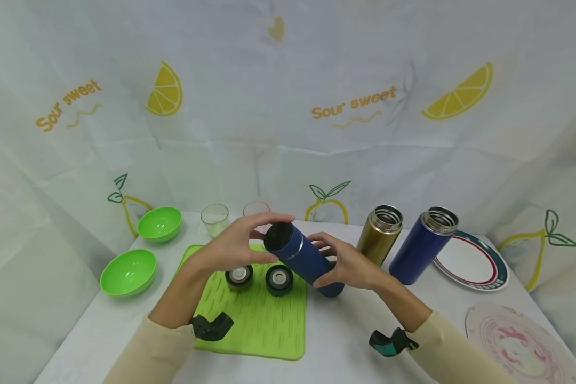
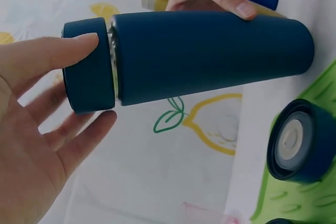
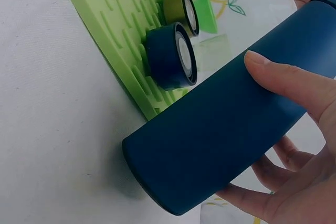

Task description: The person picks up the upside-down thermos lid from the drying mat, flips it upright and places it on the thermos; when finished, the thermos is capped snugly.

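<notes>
Tilted over the table is a dark blue thermos bottle [image 1: 312, 264], its capped end up and to the left. My left hand [image 1: 232, 241] grips its lid [image 2: 86, 72], thumb on one side and fingers round the other. A thin silvery band of the neck shows between lid and body in the left wrist view. My right hand [image 1: 348, 264] holds the bottle's body, thumb on the near side, fingers behind. The base is low, close over the table in the right wrist view. Below, a gold-sided lid [image 3: 178, 11] and a dark blue lid [image 3: 167, 59] lie underside up on a green mat [image 1: 249, 330].
At right stand two lidless bottles, gold [image 1: 378, 234] and blue [image 1: 420, 250]. Beside them are a rimmed plate [image 1: 501, 269] and a round pink-patterned piece [image 1: 513, 341]. Two green bowls [image 1: 159, 224] sit at left, with two clear glasses [image 1: 215, 220] by the back curtain.
</notes>
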`<state>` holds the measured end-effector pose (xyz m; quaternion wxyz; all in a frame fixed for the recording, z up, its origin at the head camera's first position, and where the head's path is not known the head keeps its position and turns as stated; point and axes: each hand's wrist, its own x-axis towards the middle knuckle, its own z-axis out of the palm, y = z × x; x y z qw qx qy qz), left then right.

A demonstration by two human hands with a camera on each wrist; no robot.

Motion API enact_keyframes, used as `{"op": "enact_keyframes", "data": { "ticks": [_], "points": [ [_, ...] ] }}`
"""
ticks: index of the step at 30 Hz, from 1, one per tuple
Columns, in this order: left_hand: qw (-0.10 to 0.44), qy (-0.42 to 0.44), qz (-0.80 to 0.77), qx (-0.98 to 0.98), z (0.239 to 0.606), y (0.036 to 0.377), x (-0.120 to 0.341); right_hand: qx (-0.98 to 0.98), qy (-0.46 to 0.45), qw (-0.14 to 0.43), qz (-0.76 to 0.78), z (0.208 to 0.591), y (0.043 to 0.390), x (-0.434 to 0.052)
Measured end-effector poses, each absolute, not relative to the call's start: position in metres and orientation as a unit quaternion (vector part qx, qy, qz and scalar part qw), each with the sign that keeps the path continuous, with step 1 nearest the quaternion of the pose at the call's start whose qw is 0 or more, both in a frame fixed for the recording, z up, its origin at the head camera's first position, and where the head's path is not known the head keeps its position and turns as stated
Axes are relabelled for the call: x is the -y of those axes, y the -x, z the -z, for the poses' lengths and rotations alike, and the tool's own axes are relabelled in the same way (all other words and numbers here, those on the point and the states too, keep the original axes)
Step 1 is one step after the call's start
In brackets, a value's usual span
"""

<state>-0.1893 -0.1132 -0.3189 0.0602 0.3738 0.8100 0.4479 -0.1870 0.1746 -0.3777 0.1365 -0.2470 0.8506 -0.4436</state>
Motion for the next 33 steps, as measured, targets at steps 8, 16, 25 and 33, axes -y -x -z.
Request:
{"op": "enact_keyframes", "data": {
  "ticks": [8, 16, 25, 33],
  "points": [
    [0.041, -0.322, -0.452, -0.831, 0.324, 0.186, 0.105, -0.837, 0.244, 0.152, 0.466, 0.384, 0.186, -0.182],
    [0.064, -0.309, -0.464, -0.828, 0.326, 0.186, 0.111, -0.829, 0.263, 0.178, 0.461, 0.383, 0.185, -0.187],
    [0.1, -0.348, -0.473, -0.803, 0.327, 0.188, 0.114, -0.829, 0.253, 0.193, 0.46, 0.384, 0.184, -0.192],
    [0.054, -0.327, -0.441, -0.834, 0.325, 0.19, 0.107, -0.832, 0.259, 0.167, 0.461, 0.388, 0.184, -0.193]
  ]
}}
